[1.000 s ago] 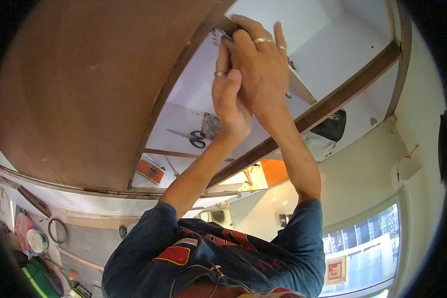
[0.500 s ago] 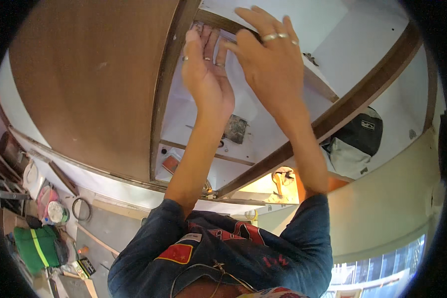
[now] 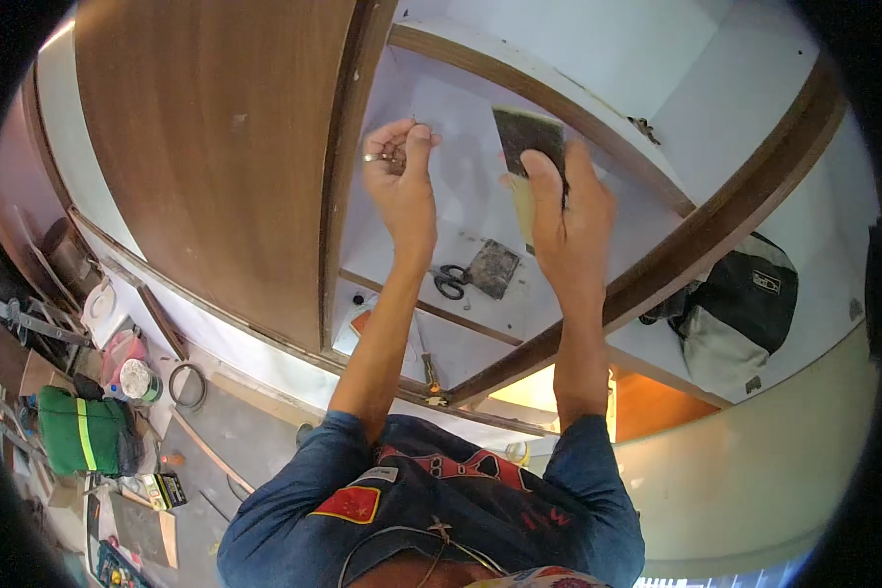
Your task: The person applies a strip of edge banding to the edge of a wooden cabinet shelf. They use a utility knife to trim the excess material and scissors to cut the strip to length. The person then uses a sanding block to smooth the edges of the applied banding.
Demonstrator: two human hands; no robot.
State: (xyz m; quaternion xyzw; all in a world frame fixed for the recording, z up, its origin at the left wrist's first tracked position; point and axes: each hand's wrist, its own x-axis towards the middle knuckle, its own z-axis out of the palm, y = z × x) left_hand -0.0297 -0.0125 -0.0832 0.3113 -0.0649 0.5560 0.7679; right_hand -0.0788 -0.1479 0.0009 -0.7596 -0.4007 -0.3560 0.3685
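My right hand [image 3: 576, 227] holds a flat, dark rectangular pad [image 3: 521, 135] with a yellowish edge and backing, its thumb pressed on the dark face. To its left, my left hand [image 3: 402, 181] is raised inside the cabinet opening, fingers curled and thumb against the fingertips. Whatever lies in that pinch is too small to make out. Both hands are apart from the brown-edged shelf [image 3: 519, 76]. Below them, black-handled scissors [image 3: 451, 284] and a worn dark square piece [image 3: 494, 269] lie on a white cabinet surface.
A brown wooden panel [image 3: 206, 167] stands on the left. A brown rail [image 3: 657, 269] crosses diagonally under my right forearm. At right sits a black and grey bag [image 3: 740, 309]. Down left are a green bundle [image 3: 64, 431], a white tub [image 3: 139, 380] and scattered tools.
Both hands have come down from the shelf edge and moved apart. The pad now shows in my right hand. My left fingers, stretched upward before, are curled into a pinch.
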